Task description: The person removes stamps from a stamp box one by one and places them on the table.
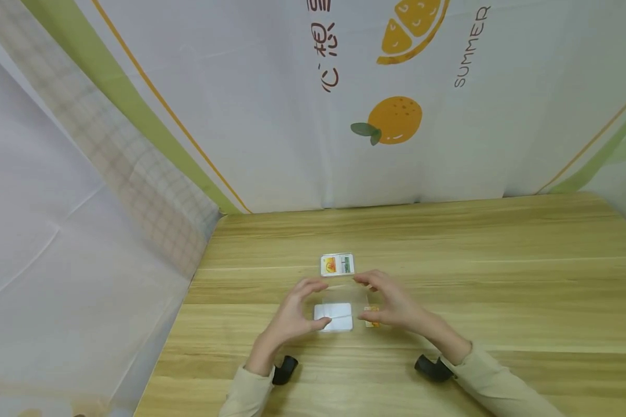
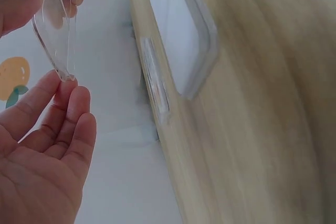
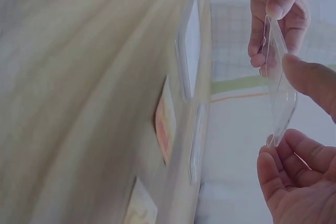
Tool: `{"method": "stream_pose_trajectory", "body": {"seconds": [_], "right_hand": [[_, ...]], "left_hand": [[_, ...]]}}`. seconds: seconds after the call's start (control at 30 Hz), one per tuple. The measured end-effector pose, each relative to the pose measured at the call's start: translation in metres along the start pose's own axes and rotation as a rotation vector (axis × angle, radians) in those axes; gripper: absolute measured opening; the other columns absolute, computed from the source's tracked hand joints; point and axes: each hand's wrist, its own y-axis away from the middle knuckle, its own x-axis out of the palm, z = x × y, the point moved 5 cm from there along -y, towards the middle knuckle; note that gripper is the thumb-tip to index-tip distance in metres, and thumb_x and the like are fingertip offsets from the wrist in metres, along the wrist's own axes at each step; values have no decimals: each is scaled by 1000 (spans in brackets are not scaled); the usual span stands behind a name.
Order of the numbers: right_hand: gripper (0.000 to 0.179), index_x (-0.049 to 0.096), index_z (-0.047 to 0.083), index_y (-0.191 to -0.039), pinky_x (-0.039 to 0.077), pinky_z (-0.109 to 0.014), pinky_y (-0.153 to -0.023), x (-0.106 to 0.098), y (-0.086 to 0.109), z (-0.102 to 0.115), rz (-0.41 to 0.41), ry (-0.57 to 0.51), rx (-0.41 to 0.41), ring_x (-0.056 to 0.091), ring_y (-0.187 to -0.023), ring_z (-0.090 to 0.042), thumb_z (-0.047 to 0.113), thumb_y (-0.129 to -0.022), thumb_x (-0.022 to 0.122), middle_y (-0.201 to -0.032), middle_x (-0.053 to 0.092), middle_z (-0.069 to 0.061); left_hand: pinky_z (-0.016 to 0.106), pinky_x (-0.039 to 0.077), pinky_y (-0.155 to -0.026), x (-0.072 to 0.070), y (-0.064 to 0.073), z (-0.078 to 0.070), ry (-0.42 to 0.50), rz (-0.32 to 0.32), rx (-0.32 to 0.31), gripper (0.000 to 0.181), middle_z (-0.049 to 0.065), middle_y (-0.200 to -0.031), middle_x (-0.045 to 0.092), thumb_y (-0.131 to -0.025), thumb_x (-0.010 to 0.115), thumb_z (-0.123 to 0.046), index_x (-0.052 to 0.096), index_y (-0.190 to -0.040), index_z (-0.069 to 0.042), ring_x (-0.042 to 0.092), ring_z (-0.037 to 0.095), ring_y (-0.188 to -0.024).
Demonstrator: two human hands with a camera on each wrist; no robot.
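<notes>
I am watching a clear case [image 1: 345, 293] that the person is holding just above the worktop [image 1: 501, 278], left of its middle and well short of its far edge. The left hand [image 1: 296, 311] is curving part-open, thumb and fingers spread, gripping the case by its left edge; the right hand [image 1: 393, 304] is mirroring that grip on the other side. From my wrist views the case is standing tilted, its transparent layers showing, though I cannot tell how far apart they are. Below it, a white case [image 1: 332, 317] is lying flat on the worktop, close to the left thumb. An orange card [image 1: 371, 317] is lying to its right, partly covered by the right thumb, and a second card [image 3: 140, 205] is lying near that one. Toward the worktop's far edge, a cased pair of cards [image 1: 337, 264] is lying flat. Beyond that edge, a fruit-printed cloth [image 1: 271, 116] is hanging.
</notes>
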Motion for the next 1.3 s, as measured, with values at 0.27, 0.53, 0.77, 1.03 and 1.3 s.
{"method": "stream_pose_trajectory", "body": {"seconds": [0.27, 0.53, 0.77, 1.03, 1.3], "right_hand": [[64, 54, -4, -121, 52, -34, -79, 14, -2, 4, 17, 38, -2, 56, -98, -29, 12, -67, 84, -115, 58, -16], [63, 55, -3, -120, 51, -36, -82, 26, -3, 4, 40, 21, 61, 55, -104, -28, 13, -66, 84, -118, 57, -13], [61, 55, -2, -120, 49, -38, -86, 33, -2, 3, 68, 36, 77, 54, -106, -25, 13, -68, 83, -117, 58, -10], [61, 54, -1, -119, 46, -41, -91, 38, -2, 1, 107, 70, 109, 53, -108, -25, 11, -67, 83, -116, 58, -9], [60, 54, -1, -118, 44, -44, -94, 45, -3, -2, 180, 93, 198, 51, -113, -30, 11, -67, 83, -119, 56, -13]], "left_hand": [[53, 40, -96, -4, 11, 8, 14, 21, -68, 59, 14, -124, 54, -65, 80, -1, 58, -120, 1, 50, 34, -114], [51, 41, -95, -6, 19, 16, -12, 32, -69, 60, 12, -123, 55, -65, 80, -3, 58, -121, 0, 52, 31, -112], [53, 40, -96, -5, 21, 20, -21, 45, -63, 61, 14, -122, 55, -63, 80, -1, 58, -120, 4, 51, 33, -112], [51, 40, -97, -1, 21, 25, -57, 76, -84, 60, 15, -121, 55, -63, 79, 1, 57, -119, 5, 51, 33, -113], [49, 40, -98, 4, 18, 27, -95, 141, -116, 58, 16, -121, 54, -65, 79, 1, 57, -118, 7, 50, 34, -114]]}}
